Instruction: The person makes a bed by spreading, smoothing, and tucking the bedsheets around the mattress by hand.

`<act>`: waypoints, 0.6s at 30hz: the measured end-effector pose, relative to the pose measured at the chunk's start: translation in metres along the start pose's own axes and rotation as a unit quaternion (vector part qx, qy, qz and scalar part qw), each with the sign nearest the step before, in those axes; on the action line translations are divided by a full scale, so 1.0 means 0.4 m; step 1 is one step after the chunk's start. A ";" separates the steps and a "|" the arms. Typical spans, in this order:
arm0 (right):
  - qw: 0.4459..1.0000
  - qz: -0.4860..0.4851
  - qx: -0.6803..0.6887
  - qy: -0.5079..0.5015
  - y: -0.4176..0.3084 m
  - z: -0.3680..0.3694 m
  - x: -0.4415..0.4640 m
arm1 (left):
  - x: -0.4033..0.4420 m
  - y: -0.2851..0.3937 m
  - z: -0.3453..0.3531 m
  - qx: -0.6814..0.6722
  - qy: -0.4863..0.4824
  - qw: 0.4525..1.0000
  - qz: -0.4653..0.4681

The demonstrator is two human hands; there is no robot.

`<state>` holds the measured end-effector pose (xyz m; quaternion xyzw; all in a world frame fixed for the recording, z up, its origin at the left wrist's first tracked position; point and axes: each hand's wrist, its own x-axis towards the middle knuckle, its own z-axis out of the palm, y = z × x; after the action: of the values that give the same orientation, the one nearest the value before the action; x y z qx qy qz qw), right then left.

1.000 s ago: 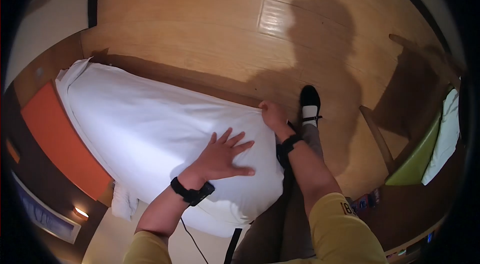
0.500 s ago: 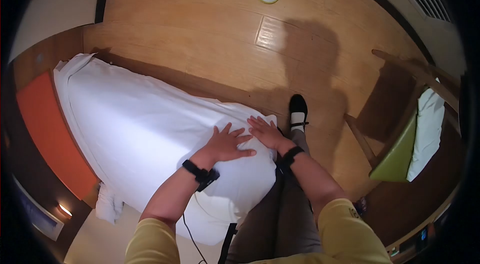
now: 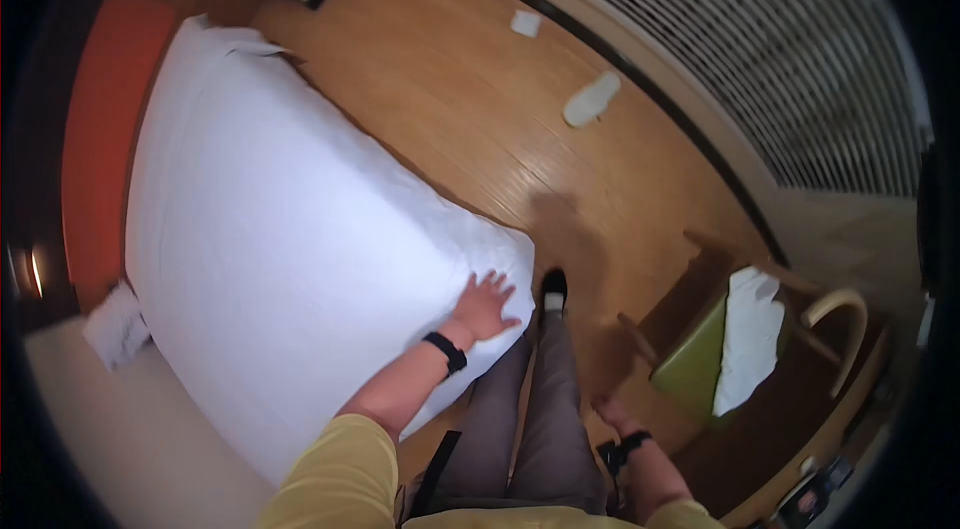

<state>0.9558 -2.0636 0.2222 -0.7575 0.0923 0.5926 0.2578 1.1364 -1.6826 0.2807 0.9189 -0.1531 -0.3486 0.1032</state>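
Note:
A white sheet (image 3: pixel 270 219) covers the bed, smooth over most of its top and lightly creased near the corner closest to me. My left hand (image 3: pixel 483 309) lies on that corner with its fingers spread. Off the bed, my right hand (image 3: pixel 612 411) hangs low beside my right leg, above the floor and left of the green chair (image 3: pixel 690 357); it is small and blurred, and its fingers are hard to make out.
An orange headboard panel (image 3: pixel 110 129) stands at the left, with a bundled white cloth (image 3: pixel 118 327) by the bed's side. On the wooden floor (image 3: pixel 430 89) lie a pale slipper (image 3: pixel 592 99) and a white square (image 3: pixel 525 23). White cloth (image 3: pixel 750 339) covers part of the chair.
My right hand held the sheet's edge, then lay flat on the bed, and has now moved off it to the right. The view has turned, showing more floor and slatted blind.

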 end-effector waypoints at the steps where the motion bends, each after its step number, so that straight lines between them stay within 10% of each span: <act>1: 0.999 0.039 0.003 0.009 0.049 0.016 -0.033 | -0.058 0.026 0.019 -0.047 0.020 0.999 -0.004; 8: 0.991 0.063 -0.114 -0.035 0.092 -0.053 -0.129 | -0.543 0.159 0.209 -0.421 0.094 0.882 -0.188; 11: 0.776 -0.224 -0.580 -0.103 0.115 -0.094 -0.036 | -0.777 0.213 0.387 -0.498 0.144 0.778 -0.355; 14: 0.911 -0.095 -0.388 0.101 -0.098 -0.041 -0.136 | -1.020 0.323 0.608 -0.564 0.203 0.646 -0.472; 15: 0.818 -0.231 -0.527 0.002 0.078 -0.081 0.081 | -1.090 0.359 0.701 -0.603 0.211 0.602 -0.480; 18: 0.909 -0.191 -0.371 -0.023 -0.203 0.050 -0.085 | -1.267 0.514 1.026 -0.703 0.200 0.441 -0.522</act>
<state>0.9653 -1.9902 0.2737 -0.7880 -0.2863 0.5407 0.0690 0.4577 -1.7293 0.3484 0.4819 0.6774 -0.1316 0.5400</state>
